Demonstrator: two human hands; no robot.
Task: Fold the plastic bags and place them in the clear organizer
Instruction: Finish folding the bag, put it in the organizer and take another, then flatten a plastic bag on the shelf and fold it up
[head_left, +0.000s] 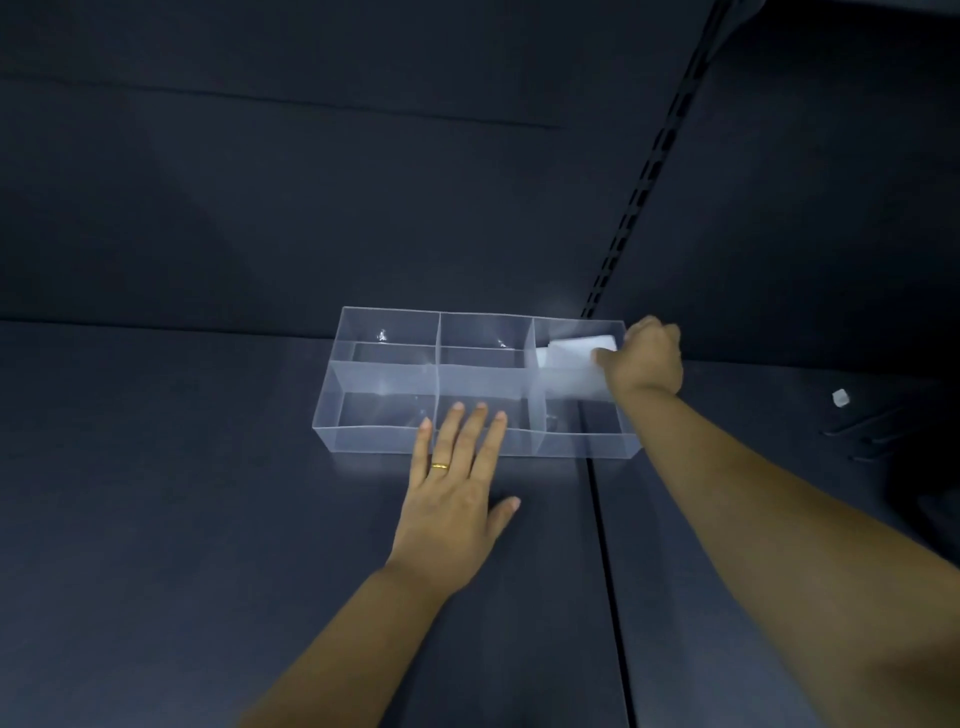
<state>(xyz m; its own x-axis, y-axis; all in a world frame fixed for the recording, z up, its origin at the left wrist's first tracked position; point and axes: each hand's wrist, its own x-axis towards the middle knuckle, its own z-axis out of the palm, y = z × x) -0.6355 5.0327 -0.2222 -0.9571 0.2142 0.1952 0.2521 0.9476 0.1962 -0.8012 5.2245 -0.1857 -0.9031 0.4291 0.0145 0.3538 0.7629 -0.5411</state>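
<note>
Surface is lying dark and wide under everything, with a seam running toward me on its right half. Near its back edge the organizer is sitting, clear and split into six compartments, three across and two deep. Five of them are showing nothing inside.

My left hand is lying flat and relaxed, palm on the surface, with its straight fingers reaching over the organizer's near wall at the middle compartment. I am judging that it is steadying the box, which looks light enough to slide.

My right hand is working at the organizer's far right corner, curled and pinching the bag with the thumb on top. The bag is a folded white packet, tilted, in the far right compartment. It is extending leftward from the grip toward the middle divider, so I am holding it by its right end. Whether it is touching the compartment floor I cannot tell.

I am expecting the bag to handle as light, soft, slippery film that is springing open once freed. I am therefore judging the folded edge the best place to pinch, pressing the layers together until the walls are holding them.

A ring is showing on the left hand, and a small white bit is lying well apart to the right.
</note>
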